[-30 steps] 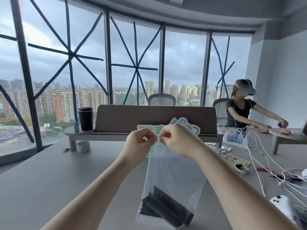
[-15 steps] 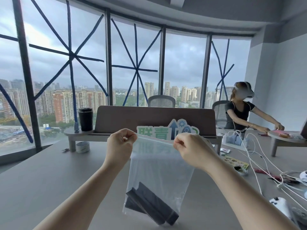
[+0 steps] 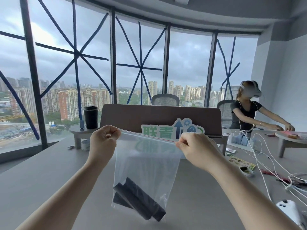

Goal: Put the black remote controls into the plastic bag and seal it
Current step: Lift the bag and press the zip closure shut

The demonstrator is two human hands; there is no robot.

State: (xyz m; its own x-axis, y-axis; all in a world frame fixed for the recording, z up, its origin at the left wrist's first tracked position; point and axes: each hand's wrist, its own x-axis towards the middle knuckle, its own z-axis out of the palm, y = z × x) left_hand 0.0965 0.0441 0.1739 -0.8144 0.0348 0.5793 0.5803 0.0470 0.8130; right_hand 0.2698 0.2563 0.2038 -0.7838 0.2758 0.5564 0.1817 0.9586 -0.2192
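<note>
A clear plastic bag (image 3: 146,163) hangs in the air above the grey table (image 3: 41,176), stretched flat between my hands. My left hand (image 3: 103,143) pinches the bag's top left corner. My right hand (image 3: 197,150) pinches the top right corner. The zip strip with its red line runs taut between them. Black remote controls (image 3: 137,200) lie slanted at the bottom of the bag, overlapping each other.
A brown divider board (image 3: 159,117) with a green and blue sign (image 3: 172,130) stands behind the bag. A black cup (image 3: 90,117) sits on a small stand at left. White cables (image 3: 269,163), stickers and a white controller (image 3: 289,209) lie at right. Another person works at far right.
My hands started together at the middle of the bag's top and have slid apart to its two corners, pulling the strip taut. The bag with the remotes has shifted slightly.
</note>
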